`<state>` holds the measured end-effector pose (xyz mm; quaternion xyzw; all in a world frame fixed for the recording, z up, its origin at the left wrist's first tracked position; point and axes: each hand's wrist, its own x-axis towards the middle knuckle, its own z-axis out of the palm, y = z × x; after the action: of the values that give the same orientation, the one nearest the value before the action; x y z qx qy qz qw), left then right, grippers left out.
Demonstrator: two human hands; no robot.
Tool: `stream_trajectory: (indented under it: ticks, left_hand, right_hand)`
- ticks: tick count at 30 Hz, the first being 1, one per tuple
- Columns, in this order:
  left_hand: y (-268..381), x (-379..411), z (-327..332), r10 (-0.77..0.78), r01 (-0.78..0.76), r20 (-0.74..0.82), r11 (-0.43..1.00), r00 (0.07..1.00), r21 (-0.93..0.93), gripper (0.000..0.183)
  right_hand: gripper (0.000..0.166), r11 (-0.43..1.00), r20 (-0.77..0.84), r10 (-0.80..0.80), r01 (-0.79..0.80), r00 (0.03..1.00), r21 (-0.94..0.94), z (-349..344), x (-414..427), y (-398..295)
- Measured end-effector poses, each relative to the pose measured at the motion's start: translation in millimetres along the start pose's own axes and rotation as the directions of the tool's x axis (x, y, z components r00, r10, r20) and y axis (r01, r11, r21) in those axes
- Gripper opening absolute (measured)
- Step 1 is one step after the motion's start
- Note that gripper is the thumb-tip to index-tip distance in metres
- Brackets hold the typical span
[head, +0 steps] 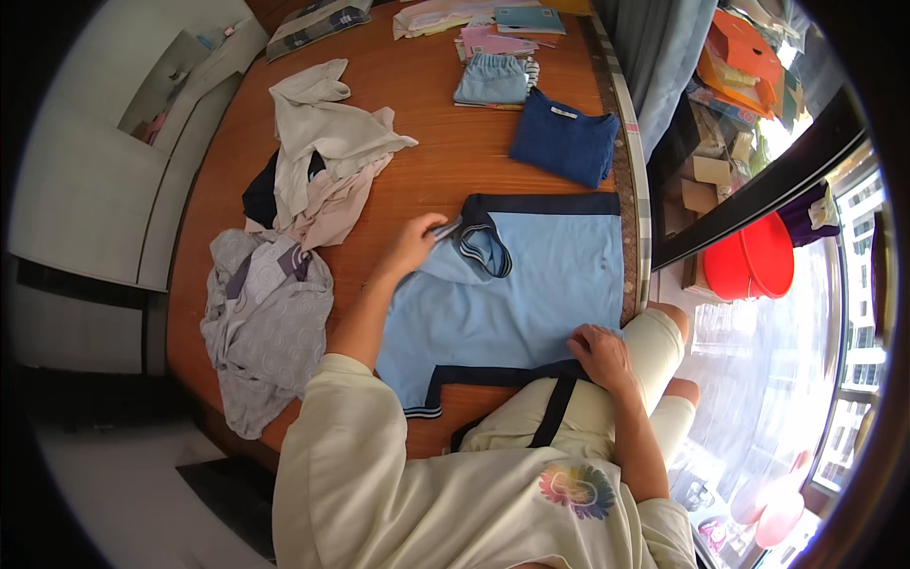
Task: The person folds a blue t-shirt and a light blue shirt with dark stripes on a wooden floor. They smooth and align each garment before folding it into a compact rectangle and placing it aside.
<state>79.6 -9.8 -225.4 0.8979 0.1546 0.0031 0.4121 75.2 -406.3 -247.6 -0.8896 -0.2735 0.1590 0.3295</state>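
Before me a light blue shirt (547, 284) with navy side panels lies spread on a reddish-brown surface, its hem to the right. One short sleeve, with a striped navy cuff (487, 250), is turned over onto the body. At the shirt's upper left my left hand (412, 245) pinches a striped edge of the cloth between thumb and fingers. My right hand (603, 355) rests with curled fingers on the near hem corner, beside my lap; whether it grips the cloth is hidden. The other sleeve points towards me at the lower left, lying flat.
Left of the shirt lie a crumpled grey patterned garment (274, 341) and a heap with a beige garment (320, 135). Beyond are a folded navy garment (565, 139), folded light blue denim (490, 78) and booklets (530, 20). A red bucket (748, 259) stands at right.
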Motion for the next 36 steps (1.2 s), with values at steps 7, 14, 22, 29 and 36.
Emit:
stream_trajectory:
  ticks: [7, 14, 22, 29, 36]
  left_hand:
    - [-181, -3, -47, -0.615, 0.142, -0.631, 0.76, 0.472, -0.634, 0.016]
    - [-81, 7, -14, 0.237, -0.141, -0.377, 0.954, 0.895, 0.266, 0.028]
    - [-16, 52, 5, 0.031, -0.119, 0.383, 0.971, 0.923, 0.206, 0.014]
    - [-81, 72, -49, -0.049, 0.14, -0.741, 0.988, 0.67, 0.061, 0.025]
    - [-129, 12, -26, 0.137, 0.127, -0.638, 0.928, 0.758, 0.35, 0.025]
  right_hand:
    - [0.014, 0.999, 0.008, -0.04, 0.041, 0.999, -0.03, 0, 0, -2]
    - [0.013, 0.999, -0.005, -0.004, 0.003, 1.0, -0.045, 4, -1, 2]
    - [0.012, 0.999, -0.008, 0.011, -0.011, 1.0, -0.036, 0, -1, -2]
    - [0.012, 0.998, -0.017, 0.021, -0.021, 1.0, -0.051, 6, 0, 4]
    - [0.013, 0.998, -0.015, 0.002, -0.003, 1.0, -0.067, 3, -2, 0]
